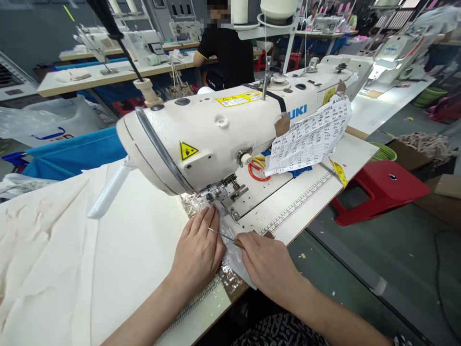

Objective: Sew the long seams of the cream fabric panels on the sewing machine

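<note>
My left hand [200, 240] lies flat near the needle area of a white sewing machine [216, 129], its fingers stretched toward the presser foot [218, 197] and close together. Beneath and beside it is a piece of white fabric [235, 254] on the machine bed, partly hidden by both hands. My right hand [268, 262] is closed around an awl [238, 243] with a brownish handle. The thin metal point of the awl reaches left across the back of my left hand's fingers. Clear shiny tape covers the table under the fabric.
White cloth [39, 250] spreads over the table's left side. A handwritten sheet [309, 137] hangs on the machine, near orange-handled scissors [257, 172]. Printed rulers [298, 202] mark the tabletop. A red stool [382, 190] stands at right; a person in black [230, 53] sits ahead.
</note>
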`<act>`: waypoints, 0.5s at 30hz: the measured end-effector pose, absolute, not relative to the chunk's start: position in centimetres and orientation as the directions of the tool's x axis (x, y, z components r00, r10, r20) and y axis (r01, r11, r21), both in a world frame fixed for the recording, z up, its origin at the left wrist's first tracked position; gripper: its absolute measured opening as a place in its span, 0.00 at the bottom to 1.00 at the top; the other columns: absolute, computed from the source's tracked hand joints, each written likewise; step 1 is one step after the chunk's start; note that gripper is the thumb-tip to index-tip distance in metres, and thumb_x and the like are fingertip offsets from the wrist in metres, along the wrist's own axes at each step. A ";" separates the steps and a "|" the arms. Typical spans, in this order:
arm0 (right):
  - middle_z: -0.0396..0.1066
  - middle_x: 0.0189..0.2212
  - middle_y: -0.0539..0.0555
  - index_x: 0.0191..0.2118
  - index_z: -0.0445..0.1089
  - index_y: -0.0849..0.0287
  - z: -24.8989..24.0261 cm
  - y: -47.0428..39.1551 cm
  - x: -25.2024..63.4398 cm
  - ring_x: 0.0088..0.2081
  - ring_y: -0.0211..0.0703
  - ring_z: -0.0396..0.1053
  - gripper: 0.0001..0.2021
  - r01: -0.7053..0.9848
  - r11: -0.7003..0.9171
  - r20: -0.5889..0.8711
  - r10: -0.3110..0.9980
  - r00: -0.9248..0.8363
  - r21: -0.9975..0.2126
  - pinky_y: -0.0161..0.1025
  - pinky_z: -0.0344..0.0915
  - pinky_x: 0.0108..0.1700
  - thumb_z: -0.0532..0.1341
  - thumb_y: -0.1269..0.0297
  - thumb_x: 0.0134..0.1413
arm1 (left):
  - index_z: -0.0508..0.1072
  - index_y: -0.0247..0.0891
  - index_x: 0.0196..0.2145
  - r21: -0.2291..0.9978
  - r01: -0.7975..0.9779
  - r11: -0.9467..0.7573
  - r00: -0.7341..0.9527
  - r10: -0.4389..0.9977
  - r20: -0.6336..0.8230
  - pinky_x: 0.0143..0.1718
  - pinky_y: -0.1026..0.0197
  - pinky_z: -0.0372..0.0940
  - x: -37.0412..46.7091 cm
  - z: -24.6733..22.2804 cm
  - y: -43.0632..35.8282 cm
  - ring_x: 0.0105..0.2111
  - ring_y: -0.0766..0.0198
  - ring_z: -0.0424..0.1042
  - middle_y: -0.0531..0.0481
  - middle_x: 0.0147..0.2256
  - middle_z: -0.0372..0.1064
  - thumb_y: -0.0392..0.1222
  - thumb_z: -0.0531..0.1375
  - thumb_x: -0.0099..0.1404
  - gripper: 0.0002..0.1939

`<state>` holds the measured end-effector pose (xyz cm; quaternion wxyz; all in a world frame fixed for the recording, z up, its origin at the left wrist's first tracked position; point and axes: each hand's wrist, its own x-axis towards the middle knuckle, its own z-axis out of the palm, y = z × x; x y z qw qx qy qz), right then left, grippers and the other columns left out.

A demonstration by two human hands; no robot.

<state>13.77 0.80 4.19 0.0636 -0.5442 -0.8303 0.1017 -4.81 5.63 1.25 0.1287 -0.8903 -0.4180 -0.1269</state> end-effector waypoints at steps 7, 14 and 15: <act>0.72 0.33 0.53 0.43 0.64 0.61 4.1 1.6 13.1 0.34 0.48 0.74 0.09 0.883 0.386 0.008 0.917 -0.399 -0.265 0.37 0.61 0.28 0.56 0.79 0.60 | 0.64 0.21 0.58 -0.134 0.771 -0.623 0.627 0.703 0.337 0.58 0.44 0.59 -4.9 1.4 5.6 0.59 0.45 0.63 0.31 0.58 0.65 0.37 0.45 0.71 0.24; 0.73 0.30 0.52 0.43 0.65 0.59 3.9 2.5 12.1 0.29 0.47 0.75 0.08 0.894 0.379 0.048 0.924 -0.379 -0.241 0.37 0.58 0.24 0.57 0.77 0.61 | 0.67 0.27 0.56 -0.043 0.812 -0.582 0.556 0.748 0.362 0.55 0.43 0.61 -5.2 1.5 6.4 0.57 0.45 0.61 0.33 0.55 0.66 0.37 0.47 0.70 0.21; 0.73 0.30 0.52 0.43 0.65 0.59 3.8 2.6 12.0 0.29 0.46 0.75 0.08 0.894 0.379 0.056 0.925 -0.377 -0.238 0.37 0.57 0.24 0.57 0.77 0.60 | 0.67 0.28 0.56 -0.030 0.826 -0.562 0.532 0.763 0.367 0.53 0.43 0.63 -5.3 1.5 6.4 0.56 0.44 0.61 0.34 0.53 0.66 0.37 0.47 0.70 0.21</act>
